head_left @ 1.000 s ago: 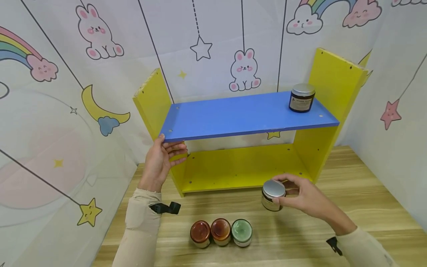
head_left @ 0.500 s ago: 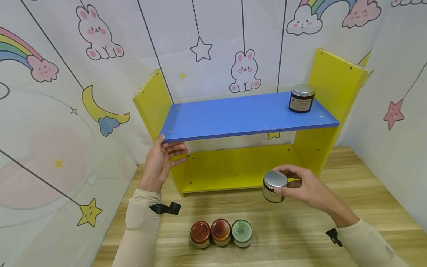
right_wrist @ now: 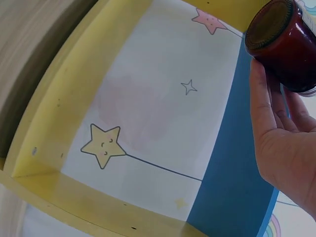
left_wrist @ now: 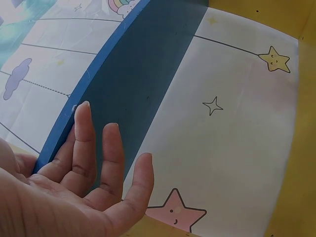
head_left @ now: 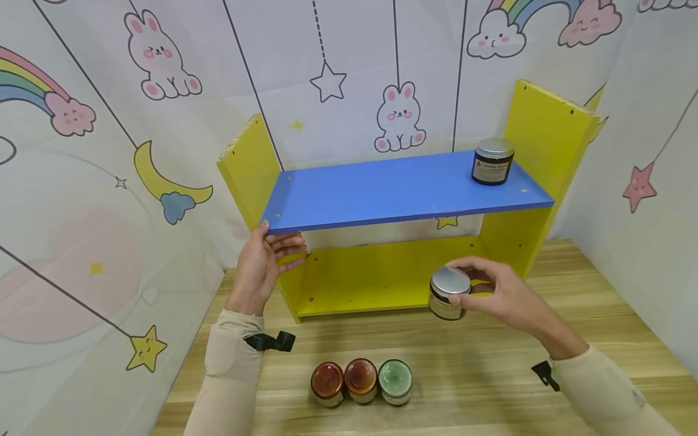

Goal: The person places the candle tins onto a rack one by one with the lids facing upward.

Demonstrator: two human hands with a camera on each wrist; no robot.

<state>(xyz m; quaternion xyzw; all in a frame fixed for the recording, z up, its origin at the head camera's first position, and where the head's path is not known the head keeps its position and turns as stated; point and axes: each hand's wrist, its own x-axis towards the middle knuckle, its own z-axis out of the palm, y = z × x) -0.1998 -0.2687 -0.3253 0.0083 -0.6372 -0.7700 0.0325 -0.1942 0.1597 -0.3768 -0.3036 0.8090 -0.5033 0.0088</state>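
Note:
In the head view my right hand (head_left: 504, 300) holds a dark amber glass jar (head_left: 446, 309) with a silver lid and pale label. The jar is off the table, in front of the shelf unit's yellow bottom board (head_left: 376, 281). The right wrist view shows the jar's round base (right_wrist: 269, 27) and the fingers along its side. My left hand (head_left: 259, 266) grips the front left corner of the blue shelf board (head_left: 376, 191), thumb at the edge and fingers underneath. A similar lidded jar (head_left: 492, 162) stands on the blue board's right end.
Two reddish-brown jars (head_left: 328, 383) and a green one (head_left: 395, 380) stand in a row on the wooden table (head_left: 452, 393). Yellow side panels rise at the unit's left (head_left: 251, 163) and right (head_left: 551, 133). A cartoon-printed cloth (head_left: 338, 36) hangs behind.
My right hand has lifted the jar upward, closer to the shelf unit. The left hand keeps its place on the blue board, and the jars on the table have not moved.

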